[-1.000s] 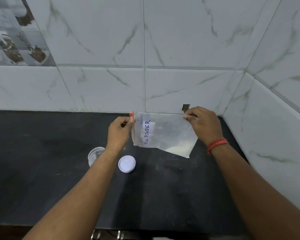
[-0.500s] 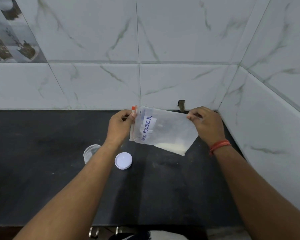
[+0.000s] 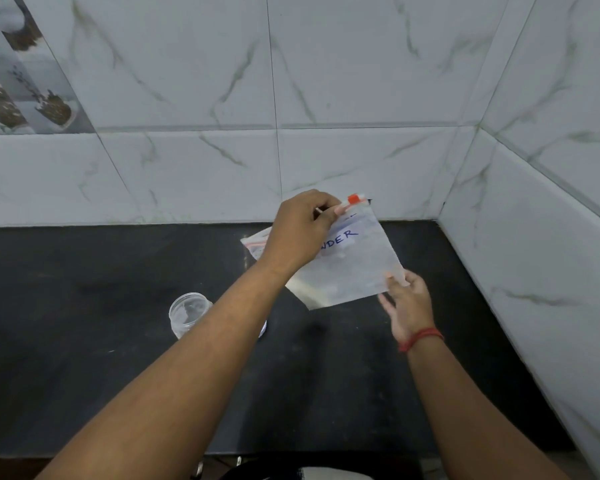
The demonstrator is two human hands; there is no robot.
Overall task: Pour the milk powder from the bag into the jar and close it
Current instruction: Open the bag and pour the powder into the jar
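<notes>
Evidently the left hand pinches the bag at its orange slider — likely to unzip it — while the right hand's fingertips pinch the opposite corner, bracing it.

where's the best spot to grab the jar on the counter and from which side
Take the jar around its clear side wall, coming from the left or the front: it stands upright with its mouth open, so a top hold would block the pour, and the left forearm crosses its right side. Both hands are busy on the bag.
</notes>
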